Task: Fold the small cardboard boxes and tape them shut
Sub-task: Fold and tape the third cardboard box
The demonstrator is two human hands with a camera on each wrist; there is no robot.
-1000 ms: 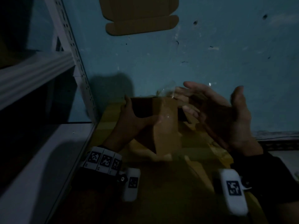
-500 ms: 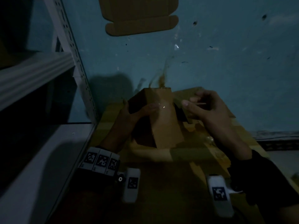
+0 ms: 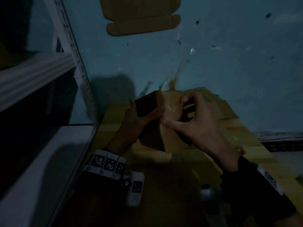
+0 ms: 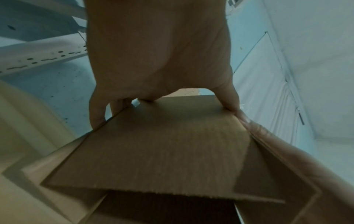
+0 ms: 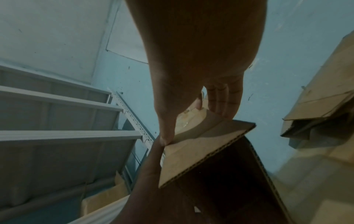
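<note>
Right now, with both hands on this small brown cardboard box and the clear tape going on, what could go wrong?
1. The loose tail of clear tape sticks up past the small brown cardboard box; it may fold onto itself or catch on something.
2. The tape under the right hand shows a shiny bulge, so it may wrinkle.
3. The left hand grips only one end, and the near flaps hang open; pressing could twist the box.

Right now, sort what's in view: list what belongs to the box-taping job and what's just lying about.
In the job:
- small cardboard box, gripped by left hand
- clear tape, pressed down by right hand

Lying about:
- flat cardboard blank
- pile of flattened cardboard
- metal shelving
</note>
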